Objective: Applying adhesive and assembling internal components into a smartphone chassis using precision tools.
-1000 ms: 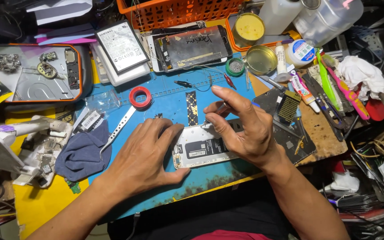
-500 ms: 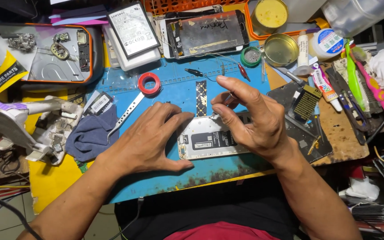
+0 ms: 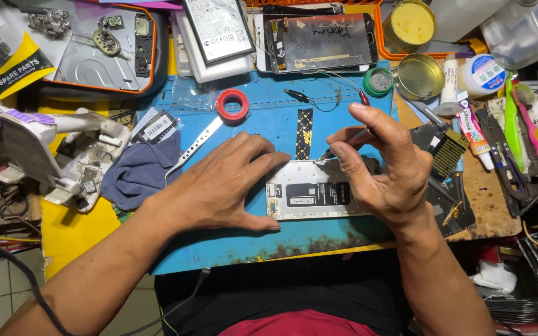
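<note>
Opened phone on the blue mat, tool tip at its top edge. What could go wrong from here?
1. The right hand pinches a thin tool at the top edge of the opened phone; a slip could gouge exposed parts.
2. Only the left hand braces the phone, at its left end; it may skid on the blue mat.
3. The thin probe leads lie close behind; the hand could snag them.

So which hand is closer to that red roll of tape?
Left. The left hand lies just below the red tape roll, slightly to its left; the right hand is farther off to its right, holding a thin tool.
</note>
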